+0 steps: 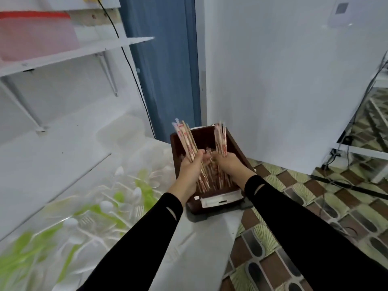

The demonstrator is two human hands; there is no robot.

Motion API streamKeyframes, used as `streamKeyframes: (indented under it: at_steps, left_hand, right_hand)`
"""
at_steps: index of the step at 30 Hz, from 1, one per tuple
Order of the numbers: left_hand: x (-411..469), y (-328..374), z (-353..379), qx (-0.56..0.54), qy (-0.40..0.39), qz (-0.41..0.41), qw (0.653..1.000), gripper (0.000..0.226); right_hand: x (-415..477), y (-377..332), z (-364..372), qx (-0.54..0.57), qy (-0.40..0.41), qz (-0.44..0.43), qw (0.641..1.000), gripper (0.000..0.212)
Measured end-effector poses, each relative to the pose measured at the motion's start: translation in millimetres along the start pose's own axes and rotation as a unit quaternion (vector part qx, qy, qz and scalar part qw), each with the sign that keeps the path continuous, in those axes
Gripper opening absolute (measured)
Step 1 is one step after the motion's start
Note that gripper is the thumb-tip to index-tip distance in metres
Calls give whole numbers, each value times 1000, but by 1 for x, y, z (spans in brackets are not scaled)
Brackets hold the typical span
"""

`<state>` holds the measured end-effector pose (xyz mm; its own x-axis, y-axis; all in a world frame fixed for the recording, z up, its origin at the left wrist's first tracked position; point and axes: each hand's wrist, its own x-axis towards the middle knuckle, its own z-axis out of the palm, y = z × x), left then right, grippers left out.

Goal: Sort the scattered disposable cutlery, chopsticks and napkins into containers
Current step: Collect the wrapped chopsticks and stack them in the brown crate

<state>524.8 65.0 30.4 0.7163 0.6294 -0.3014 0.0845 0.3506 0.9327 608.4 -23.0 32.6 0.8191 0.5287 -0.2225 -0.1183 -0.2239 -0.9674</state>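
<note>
A dark brown wooden box (235, 143) stands at the table's far right corner, holding wrapped chopsticks. My left hand (190, 164) grips a bundle of chopsticks (186, 139) that fans upward over the box. My right hand (227, 162) grips a second bundle of chopsticks (220, 139), also pointing up. More loose chopsticks (212, 179) lie in the box below both hands. White and green plastic spoons and forks (117, 200) lie scattered over the white table at left.
Clear plastic containers (123, 131) sit at the table's back near a blue door frame (165, 66). White wall shelves (69, 53) hang above left. A white panel (283, 80) stands right of the box. Patterned floor tiles (315, 206) lie to the right.
</note>
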Motion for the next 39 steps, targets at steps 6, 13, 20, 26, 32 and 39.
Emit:
streamKeyframes:
  at_steps: [6, 13, 20, 26, 32, 39]
  left_hand:
    - [14, -12, 2, 164, -9, -69, 984, 32]
    - [31, -23, -2, 227, 20, -61, 972, 41]
    - [30, -24, -1, 249, 32, -56, 966, 56]
    - [28, -21, -1, 272, 59, 34, 960, 89]
    - [24, -19, 2, 315, 33, 66, 946, 77]
    - [20, -26, 11, 340, 53, -36, 938, 52]
  right_hand:
    - [26, 12, 3, -102, 2, 56, 993, 27]
    - [26, 11, 2, -229, 12, -12, 973, 23]
    - [23, 13, 2, -248, -7, 31, 968, 43]
    - [21, 14, 5, -266, 46, -28, 963, 33]
    - [19, 17, 10, -422, -1, -28, 906, 53]
    - [15, 14, 11, -510, 32, -28, 859, 36]
